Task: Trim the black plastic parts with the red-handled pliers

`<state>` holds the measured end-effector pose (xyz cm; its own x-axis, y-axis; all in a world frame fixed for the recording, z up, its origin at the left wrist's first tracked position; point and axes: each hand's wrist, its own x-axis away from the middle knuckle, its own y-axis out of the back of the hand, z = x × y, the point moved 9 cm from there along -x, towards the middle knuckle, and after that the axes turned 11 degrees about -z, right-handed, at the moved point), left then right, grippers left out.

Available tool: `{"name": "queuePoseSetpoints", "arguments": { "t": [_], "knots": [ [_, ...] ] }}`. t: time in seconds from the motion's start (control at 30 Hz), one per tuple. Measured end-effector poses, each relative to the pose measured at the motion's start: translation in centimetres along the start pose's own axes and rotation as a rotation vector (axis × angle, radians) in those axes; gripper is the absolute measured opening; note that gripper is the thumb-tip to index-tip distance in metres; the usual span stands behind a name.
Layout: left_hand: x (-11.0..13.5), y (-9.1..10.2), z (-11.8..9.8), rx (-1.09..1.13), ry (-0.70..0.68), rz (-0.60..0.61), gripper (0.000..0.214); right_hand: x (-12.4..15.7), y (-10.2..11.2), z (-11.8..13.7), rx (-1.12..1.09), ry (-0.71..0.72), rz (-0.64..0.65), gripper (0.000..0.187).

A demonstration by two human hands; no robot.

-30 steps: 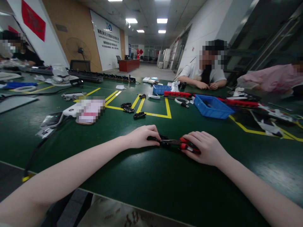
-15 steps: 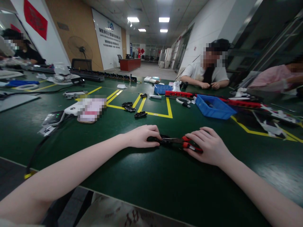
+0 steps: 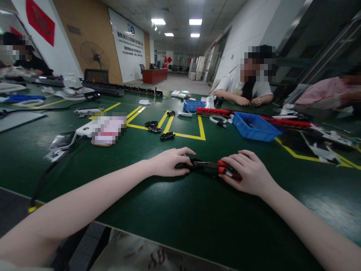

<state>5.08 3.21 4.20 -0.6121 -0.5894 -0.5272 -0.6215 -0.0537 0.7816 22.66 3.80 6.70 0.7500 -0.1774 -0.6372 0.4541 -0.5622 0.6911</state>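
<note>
My left hand (image 3: 172, 162) grips a small black plastic part (image 3: 184, 165) just above the green table (image 3: 180, 210). Its index finger is lifted off the part, while the thumb and other fingers stay round it. In my right hand (image 3: 248, 173) is a pair of long-nosed pliers (image 3: 222, 168) with red and black handles, the fingers wrapped round them. The pliers point left, and their metal jaws reach the right end of the black part. Whether the jaws pinch it is too small to tell.
Beyond my hands lie several similar black parts (image 3: 167, 136) by yellow tape. A blue bin (image 3: 255, 127) stands at right, a smaller one (image 3: 194, 105) farther back. A phone (image 3: 108, 131) and a white device (image 3: 84, 130) with a cable lie left. A person (image 3: 245, 86) sits across.
My left index finger has lifted and straightened away from the black part. The pliers have hardly moved, with their jaws still at the part's right end.
</note>
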Motion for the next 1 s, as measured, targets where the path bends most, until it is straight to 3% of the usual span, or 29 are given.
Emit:
{"name": "queuePoseSetpoints", "arguments": {
  "t": [1.0],
  "knots": [
    [-0.23, -0.48, -0.10, -0.041, -0.033, 0.042, 0.022, 0.51, -0.19, -0.10, -0.029, -0.043, -0.030, 0.039]
  ]
}}
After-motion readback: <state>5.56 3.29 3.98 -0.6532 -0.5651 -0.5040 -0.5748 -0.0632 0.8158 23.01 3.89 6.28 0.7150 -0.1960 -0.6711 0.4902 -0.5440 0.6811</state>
